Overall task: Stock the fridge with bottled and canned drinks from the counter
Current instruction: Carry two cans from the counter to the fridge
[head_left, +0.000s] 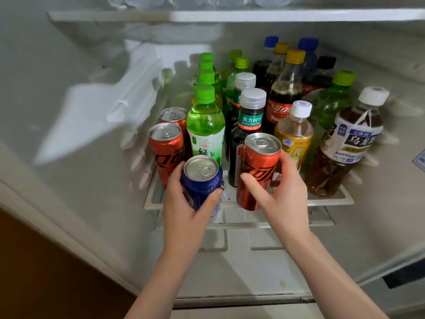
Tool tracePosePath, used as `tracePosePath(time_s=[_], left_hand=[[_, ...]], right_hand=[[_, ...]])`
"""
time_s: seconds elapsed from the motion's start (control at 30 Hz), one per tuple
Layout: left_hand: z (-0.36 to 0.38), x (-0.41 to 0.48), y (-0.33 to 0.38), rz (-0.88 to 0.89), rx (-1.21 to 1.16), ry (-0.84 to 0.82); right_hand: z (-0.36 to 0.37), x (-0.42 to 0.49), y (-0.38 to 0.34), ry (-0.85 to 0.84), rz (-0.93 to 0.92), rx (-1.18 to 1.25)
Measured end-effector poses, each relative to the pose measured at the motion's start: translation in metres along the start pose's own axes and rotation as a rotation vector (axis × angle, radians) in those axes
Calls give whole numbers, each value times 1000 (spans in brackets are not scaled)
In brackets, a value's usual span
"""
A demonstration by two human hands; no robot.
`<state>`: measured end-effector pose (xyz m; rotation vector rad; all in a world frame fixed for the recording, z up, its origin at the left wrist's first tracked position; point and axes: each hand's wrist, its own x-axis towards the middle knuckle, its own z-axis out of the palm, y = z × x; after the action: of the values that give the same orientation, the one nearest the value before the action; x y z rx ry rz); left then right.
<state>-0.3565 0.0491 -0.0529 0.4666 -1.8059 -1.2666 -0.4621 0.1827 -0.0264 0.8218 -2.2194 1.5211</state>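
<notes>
Left hand [184, 199] grips the blue can [202, 180]. Right hand [282, 192] grips a red can [257, 171]. Both cans are upright at the front rim of the fridge shelf [331, 199], with a narrow strip of bare shelf between the hands. Just beyond the fingers, bottles and two more red cans [166, 148] stand closely packed. Left of the left hand is the white fridge wall [80, 111]. An upper shelf [230, 16] runs overhead.
</notes>
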Motion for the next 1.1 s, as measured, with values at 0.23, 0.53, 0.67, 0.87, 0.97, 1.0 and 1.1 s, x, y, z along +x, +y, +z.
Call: tracePosePath(time_s=[0.23,0.53,0.67,0.87,0.97,1.0,1.1], left_hand=[[-3,-1,2,3,-4,23],[-25,-4,1,-8,4,186],[-27,-1,-4,-61,37,220],[-17,7,-8,-63,58,233],[-13,15,-13,-36,52,246],[-12,18,-15,-23,54,256],[-7,26,-19,12,35,301]], right_hand=[[1,-2,5,-72,14,-3],[6,-6,13,-90,47,39],[7,-11,17,-102,77,49],[9,-18,23,-133,124,58],[9,-18,23,-133,134,69],[9,-18,23,-134,136,67],[8,-19,23,-149,150,63]])
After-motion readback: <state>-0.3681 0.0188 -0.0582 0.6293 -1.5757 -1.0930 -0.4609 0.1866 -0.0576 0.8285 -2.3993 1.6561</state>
